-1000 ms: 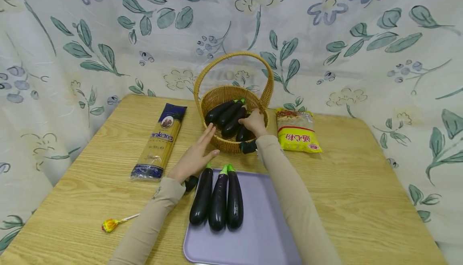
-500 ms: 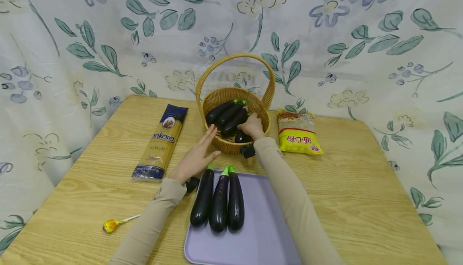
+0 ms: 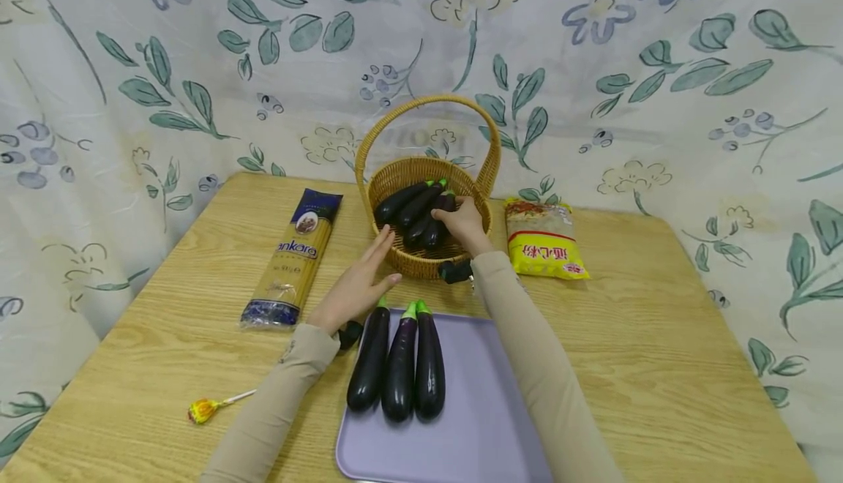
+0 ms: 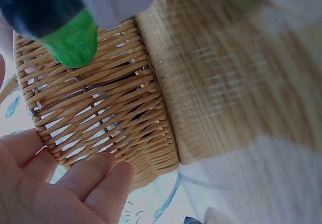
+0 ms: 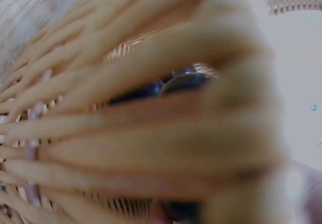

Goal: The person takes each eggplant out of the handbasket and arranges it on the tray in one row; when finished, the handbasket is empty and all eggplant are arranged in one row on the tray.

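Note:
My right hand (image 3: 465, 221) reaches over the right side of the wicker basket (image 3: 415, 266) and grips a dark eggplant (image 3: 435, 234), thumb across it; the other fingers are mostly hidden. More eggplants (image 3: 399, 203) lie beside it in the basket, their green stems toward the back. My left hand (image 3: 356, 285) rests with extended fingers at the basket's front left rim; in the left wrist view its fingertips (image 4: 103, 161) lie against the weave. In the right wrist view the basket wall (image 5: 151, 148) fills most of the picture, with dark eggplant showing through a gap.
A lilac tray (image 3: 474, 395) with three eggplants (image 3: 398, 373) lies in front of the basket. A spaghetti packet (image 3: 293, 260) is on the left, a yellow pasta bag (image 3: 543, 241) on the right. Near the left forearm lies a lollipop (image 3: 204, 410). A floral curtain (image 3: 421, 51) hangs behind.
The eggplant in my right hand has shifted back and left, close against the others in the basket, and its stem end now shows. My left hand has stayed at the rim.

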A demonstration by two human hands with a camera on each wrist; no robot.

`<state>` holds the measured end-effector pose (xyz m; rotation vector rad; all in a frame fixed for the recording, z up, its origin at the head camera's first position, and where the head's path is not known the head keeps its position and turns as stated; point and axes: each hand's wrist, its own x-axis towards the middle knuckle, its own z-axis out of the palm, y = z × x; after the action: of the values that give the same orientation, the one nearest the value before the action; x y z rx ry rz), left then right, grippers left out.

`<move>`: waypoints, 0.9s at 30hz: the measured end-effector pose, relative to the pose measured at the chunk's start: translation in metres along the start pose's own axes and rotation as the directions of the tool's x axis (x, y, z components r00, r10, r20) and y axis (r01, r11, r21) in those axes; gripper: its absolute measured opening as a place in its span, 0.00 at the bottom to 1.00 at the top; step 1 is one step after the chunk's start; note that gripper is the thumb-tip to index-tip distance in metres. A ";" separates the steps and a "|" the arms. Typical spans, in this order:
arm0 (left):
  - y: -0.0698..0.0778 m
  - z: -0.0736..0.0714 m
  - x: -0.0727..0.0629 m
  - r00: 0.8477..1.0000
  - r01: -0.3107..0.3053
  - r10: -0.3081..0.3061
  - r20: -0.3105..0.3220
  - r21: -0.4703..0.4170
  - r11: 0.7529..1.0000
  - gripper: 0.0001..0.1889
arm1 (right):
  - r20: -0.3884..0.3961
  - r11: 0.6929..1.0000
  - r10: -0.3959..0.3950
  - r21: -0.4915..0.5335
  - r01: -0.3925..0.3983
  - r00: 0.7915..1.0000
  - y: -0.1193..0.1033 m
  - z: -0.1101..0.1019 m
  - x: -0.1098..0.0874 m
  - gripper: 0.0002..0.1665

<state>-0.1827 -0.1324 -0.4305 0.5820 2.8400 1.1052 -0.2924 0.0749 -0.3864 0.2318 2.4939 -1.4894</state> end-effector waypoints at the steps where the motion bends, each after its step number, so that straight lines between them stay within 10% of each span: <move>1: 0.000 0.000 0.000 1.000 -0.002 0.002 -0.001 0.000 1.000 0.40 | -0.002 1.000 -0.005 0.013 0.005 1.000 -0.001 -0.001 -0.001 0.43; 27: -0.001 0.000 -0.004 1.000 -0.021 0.021 -0.007 -0.001 1.000 0.39 | 0.106 0.954 -0.138 0.283 0.103 0.985 -0.004 -0.026 -0.052 0.40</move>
<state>-0.1794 -0.1345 -0.4314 0.6113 2.8454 1.1137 -0.2465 0.0947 -0.3573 0.0297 2.2338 -1.8415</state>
